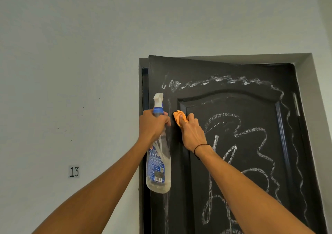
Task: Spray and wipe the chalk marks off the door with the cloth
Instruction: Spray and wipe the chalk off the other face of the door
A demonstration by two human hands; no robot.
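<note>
Against the black chalk-scribbled wooden door point(242, 154), the crumpled orange cloth point(177, 118) pokes out (leftward) beyond the right hand's point(193, 133) curled fingers point(191, 117), which clutch it.

My one view is head-worn — I'm looking forward and slightly up, close to the door point(233, 144) on the right, wall point(71, 72) filling the left.
</note>
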